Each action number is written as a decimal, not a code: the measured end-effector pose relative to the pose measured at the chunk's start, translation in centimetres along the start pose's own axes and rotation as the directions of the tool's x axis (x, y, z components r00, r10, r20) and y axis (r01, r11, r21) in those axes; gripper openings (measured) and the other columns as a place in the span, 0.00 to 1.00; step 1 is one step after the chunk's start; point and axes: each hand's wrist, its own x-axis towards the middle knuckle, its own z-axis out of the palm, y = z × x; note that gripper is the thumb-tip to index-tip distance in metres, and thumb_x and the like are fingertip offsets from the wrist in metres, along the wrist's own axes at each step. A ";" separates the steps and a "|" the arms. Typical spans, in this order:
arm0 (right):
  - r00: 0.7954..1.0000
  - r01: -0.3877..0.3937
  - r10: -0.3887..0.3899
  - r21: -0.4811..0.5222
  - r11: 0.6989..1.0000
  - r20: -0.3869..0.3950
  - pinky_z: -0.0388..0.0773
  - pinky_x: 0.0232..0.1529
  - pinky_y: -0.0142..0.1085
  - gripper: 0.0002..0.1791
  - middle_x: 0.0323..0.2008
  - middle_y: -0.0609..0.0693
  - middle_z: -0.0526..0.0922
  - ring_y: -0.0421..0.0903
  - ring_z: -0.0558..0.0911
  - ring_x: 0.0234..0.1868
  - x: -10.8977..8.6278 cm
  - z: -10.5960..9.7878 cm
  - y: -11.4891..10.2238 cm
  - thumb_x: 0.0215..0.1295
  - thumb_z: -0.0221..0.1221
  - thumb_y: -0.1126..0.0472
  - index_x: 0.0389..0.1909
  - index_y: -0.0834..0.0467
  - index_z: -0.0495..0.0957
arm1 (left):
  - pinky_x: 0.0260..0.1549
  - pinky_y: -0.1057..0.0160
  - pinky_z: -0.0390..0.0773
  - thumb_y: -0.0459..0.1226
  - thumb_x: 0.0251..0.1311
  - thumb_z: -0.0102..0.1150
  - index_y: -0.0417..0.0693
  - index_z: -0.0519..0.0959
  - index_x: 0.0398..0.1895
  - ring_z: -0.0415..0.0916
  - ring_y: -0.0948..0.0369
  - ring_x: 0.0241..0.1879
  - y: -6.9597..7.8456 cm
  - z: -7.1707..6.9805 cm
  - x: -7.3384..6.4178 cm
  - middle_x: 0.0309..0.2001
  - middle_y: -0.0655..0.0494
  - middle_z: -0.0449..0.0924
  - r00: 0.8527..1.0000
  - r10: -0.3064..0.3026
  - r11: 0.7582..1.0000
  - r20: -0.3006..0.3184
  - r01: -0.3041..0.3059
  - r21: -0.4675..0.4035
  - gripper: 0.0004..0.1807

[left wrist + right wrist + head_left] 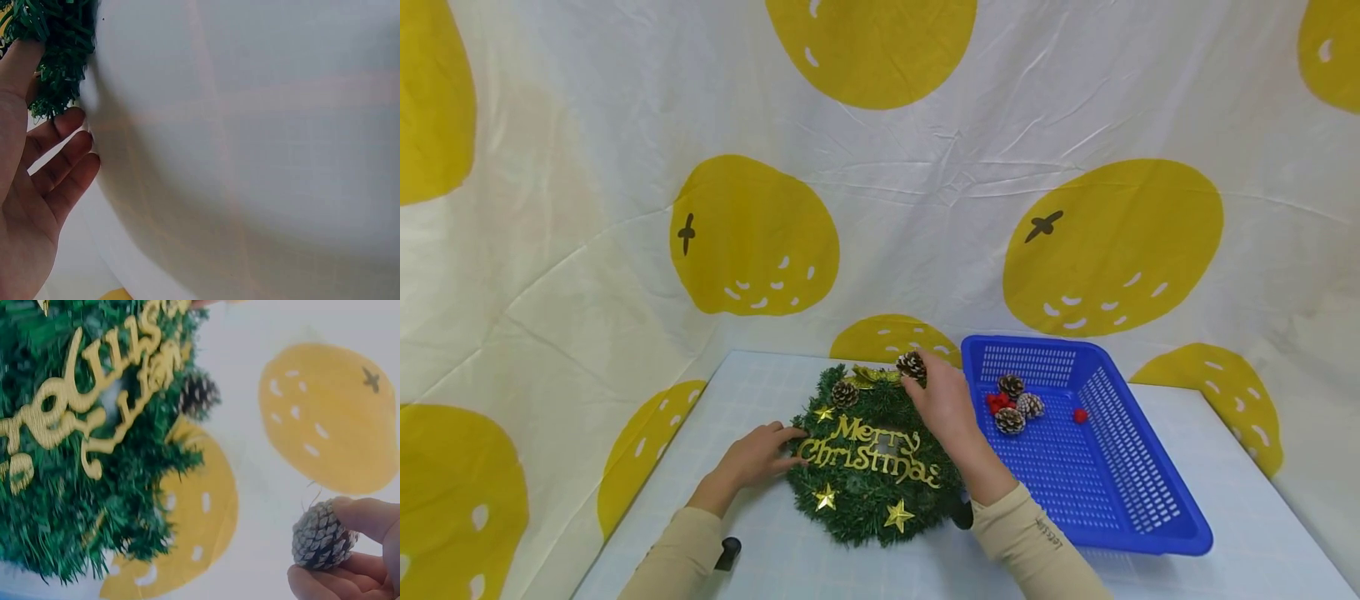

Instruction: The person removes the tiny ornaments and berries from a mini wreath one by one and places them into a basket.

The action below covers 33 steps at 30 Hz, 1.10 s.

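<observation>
A green Christmas wreath (857, 521) lies on the table, with gold "Merry Christmas" lettering (868, 450) across it and gold stars (898, 516) around it. At its left edge, my left hand (758, 457) holds the greenery between thumb and fingers; the left wrist view shows the fingertips (74, 119) right under the green tips. My right hand (946, 404) pinches a white-tipped pine cone (322, 537) above the wreath's upper right, with thin wire sticking out of the cone. Another pine cone (845, 393) sits at the wreath's upper left, near a gold ribbon (872, 377).
To the right stands a blue plastic basket (1150, 467) holding several pine cones (1010, 421) and red pieces (1080, 415). A white cloth printed with yellow fruit (1112, 250) hangs behind the table. Black bands show at both wrists.
</observation>
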 end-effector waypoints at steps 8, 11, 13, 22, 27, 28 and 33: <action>0.999 -0.037 0.036 -0.032 0.999 -0.029 0.79 0.45 0.51 0.28 0.53 0.65 0.80 0.61 0.82 0.47 1.1 -1.7 1.1 0.64 0.66 0.60 0.62 0.67 0.73 | 0.25 0.60 0.71 0.55 0.57 0.65 0.51 0.79 0.57 0.68 0.64 0.30 -0.2 0.3 0.0 0.34 0.60 0.72 0.999 0.036 0.999 -0.035 -0.036 0.012 0.28; 0.998 -0.058 0.057 -0.042 0.997 -0.028 0.78 0.45 0.52 0.28 0.54 0.66 0.79 0.61 0.82 0.46 1.5 -2.2 1.7 0.65 0.65 0.60 0.63 0.67 0.72 | 0.26 0.59 0.71 0.56 0.57 0.65 0.52 0.79 0.57 0.68 0.64 0.30 -0.2 0.4 0.0 0.35 0.60 0.72 0.999 0.027 1.000 -0.025 -0.027 0.015 0.28; 0.998 -0.066 0.064 -0.049 0.997 -0.028 0.78 0.45 0.52 0.28 0.54 0.66 0.79 0.60 0.83 0.43 1.7 -2.5 2.1 0.65 0.64 0.61 0.63 0.67 0.72 | 0.27 0.59 0.72 0.56 0.58 0.64 0.53 0.79 0.58 0.68 0.64 0.31 -0.1 0.3 0.1 0.35 0.59 0.73 1.000 0.009 1.000 -0.011 -0.009 0.009 0.28; 0.995 -0.094 0.091 -0.085 0.992 -0.039 0.78 0.45 0.53 0.28 0.55 0.68 0.78 0.62 0.82 0.44 2.7 -4.0 3.9 0.66 0.63 0.61 0.63 0.69 0.71 | 0.27 0.59 0.71 0.54 0.58 0.66 0.54 0.79 0.58 0.68 0.64 0.31 0.1 0.0 0.0 0.35 0.58 0.73 1.000 -0.009 1.000 -0.002 0.009 -0.002 0.27; 0.992 -0.111 0.106 -0.088 0.990 -0.066 0.77 0.46 0.54 0.25 0.52 0.69 0.79 0.65 0.80 0.48 3.2 -4.5 5.1 0.66 0.63 0.62 0.61 0.69 0.73 | 0.28 0.58 0.72 0.53 0.58 0.66 0.53 0.79 0.58 0.68 0.64 0.32 0.1 0.1 0.0 0.35 0.59 0.72 1.000 -0.018 1.000 0.003 0.018 -0.009 0.26; 0.991 -0.121 0.116 -0.087 0.989 -0.067 0.77 0.47 0.54 0.26 0.53 0.69 0.79 0.65 0.80 0.49 3.2 -4.5 5.4 0.66 0.63 0.62 0.61 0.70 0.72 | 0.28 0.58 0.72 0.53 0.58 0.66 0.53 0.79 0.58 0.69 0.63 0.32 0.1 0.1 0.0 0.35 0.59 0.72 1.000 -0.016 1.000 0.004 0.016 -0.011 0.26; 0.984 -0.174 0.169 -0.100 0.980 -0.059 0.75 0.51 0.56 0.27 0.56 0.70 0.76 0.67 0.77 0.54 3.3 -4.8 6.8 0.67 0.62 0.62 0.63 0.70 0.70 | 0.29 0.58 0.73 0.54 0.58 0.65 0.53 0.79 0.58 0.70 0.63 0.33 -0.1 0.2 0.1 0.36 0.59 0.73 1.000 0.000 1.000 0.003 0.000 -0.001 0.27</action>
